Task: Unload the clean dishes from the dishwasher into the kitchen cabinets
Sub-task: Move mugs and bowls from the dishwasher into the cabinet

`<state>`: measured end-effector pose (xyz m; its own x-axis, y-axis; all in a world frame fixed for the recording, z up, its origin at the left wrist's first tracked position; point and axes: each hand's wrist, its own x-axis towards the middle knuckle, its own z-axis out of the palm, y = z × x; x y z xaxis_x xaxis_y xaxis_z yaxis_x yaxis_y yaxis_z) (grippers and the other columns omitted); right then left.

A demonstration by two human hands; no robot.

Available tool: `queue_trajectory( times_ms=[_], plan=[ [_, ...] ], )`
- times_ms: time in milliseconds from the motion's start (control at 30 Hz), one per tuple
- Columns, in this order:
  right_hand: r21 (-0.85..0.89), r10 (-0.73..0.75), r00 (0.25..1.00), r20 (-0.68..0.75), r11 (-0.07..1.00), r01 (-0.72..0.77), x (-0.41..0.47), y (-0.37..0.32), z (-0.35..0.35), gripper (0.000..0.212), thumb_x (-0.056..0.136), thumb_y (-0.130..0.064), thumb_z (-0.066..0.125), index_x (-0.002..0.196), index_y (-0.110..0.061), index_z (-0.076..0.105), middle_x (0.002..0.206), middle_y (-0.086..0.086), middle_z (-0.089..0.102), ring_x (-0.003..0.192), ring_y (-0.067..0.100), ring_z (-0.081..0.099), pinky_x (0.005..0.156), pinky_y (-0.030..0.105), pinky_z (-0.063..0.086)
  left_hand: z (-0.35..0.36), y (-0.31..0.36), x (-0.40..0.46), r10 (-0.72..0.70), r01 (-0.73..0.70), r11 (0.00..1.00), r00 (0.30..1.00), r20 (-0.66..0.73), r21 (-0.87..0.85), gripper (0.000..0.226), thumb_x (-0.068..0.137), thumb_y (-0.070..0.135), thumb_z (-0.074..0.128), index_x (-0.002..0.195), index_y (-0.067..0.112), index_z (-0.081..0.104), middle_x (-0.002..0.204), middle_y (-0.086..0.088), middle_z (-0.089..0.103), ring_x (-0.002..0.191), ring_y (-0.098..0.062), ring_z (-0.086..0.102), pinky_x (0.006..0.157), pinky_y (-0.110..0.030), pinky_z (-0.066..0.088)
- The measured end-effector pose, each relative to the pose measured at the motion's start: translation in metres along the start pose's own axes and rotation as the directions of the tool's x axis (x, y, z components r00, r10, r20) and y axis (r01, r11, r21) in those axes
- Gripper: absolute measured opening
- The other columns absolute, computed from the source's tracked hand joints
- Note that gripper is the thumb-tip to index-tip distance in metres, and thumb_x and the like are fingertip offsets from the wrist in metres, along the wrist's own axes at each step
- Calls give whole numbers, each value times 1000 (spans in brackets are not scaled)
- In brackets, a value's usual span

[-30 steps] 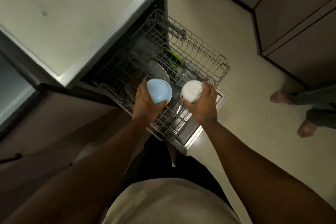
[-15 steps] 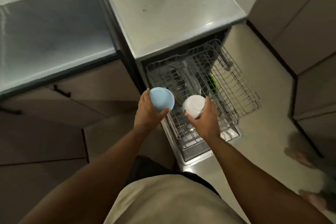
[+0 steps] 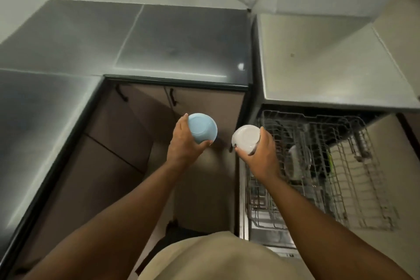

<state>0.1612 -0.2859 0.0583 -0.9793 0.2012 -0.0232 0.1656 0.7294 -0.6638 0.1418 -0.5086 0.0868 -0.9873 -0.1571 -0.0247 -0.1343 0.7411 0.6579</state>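
Scene: A person stands at a kitchen corner, looking down past both forearms, a bowl in each hand.
Left hand: The left hand grips a small pale-blue round bowl turned base-up, thumb and fingers curled round its wall.
Right hand: The right hand holds a small white round bowl the same way, base towards the camera, fingers wrapped round its side.
Where the bowls are: Both are in the air, clear of the dishwasher, side by side but apart, in front of the brown lower cabinet doors with black handles.
Dishwasher: The pulled-out grey wire dishwasher rack lies to the person's right, with pale crockery and something green left inside.
Key relation: The cabinet doors lie straight ahead and below the hands, shut; the blue bowl's hand is the nearer to the handles.
Judgement: With both hands full, opening a door likely means freeing one first, perhaps on the dark grey polished countertop just above.
Progress: Unloading looks partly done.
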Motion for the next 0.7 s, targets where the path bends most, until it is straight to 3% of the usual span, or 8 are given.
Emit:
queue_trajectory(
  times_ms=[400, 700],
  plan=[
    [-13, -293, 950, 103, 955, 296, 23, -120, 69, 104, 74, -52, 78, 151, -11, 23, 152, 10, 32, 138, 27, 34, 110, 44, 38, -107, -94, 4, -144, 139, 990, 967, -210, -36, 110, 71, 45, 83, 154, 12, 19, 158, -3, 25, 146, -20, 24, 113, -43, 33],
    [74, -397, 917, 34, 916, 394, 46, -219, 101, 102, 71, -43, 84, 148, -5, 30, 149, 15, 37, 138, 30, 34, 113, 37, 31, -185, -143, 29, -152, 154, 988, 939, -310, -20, 111, 71, 42, 84, 154, 10, 19, 158, -6, 26, 146, -22, 24, 116, -37, 26]
  ],
)
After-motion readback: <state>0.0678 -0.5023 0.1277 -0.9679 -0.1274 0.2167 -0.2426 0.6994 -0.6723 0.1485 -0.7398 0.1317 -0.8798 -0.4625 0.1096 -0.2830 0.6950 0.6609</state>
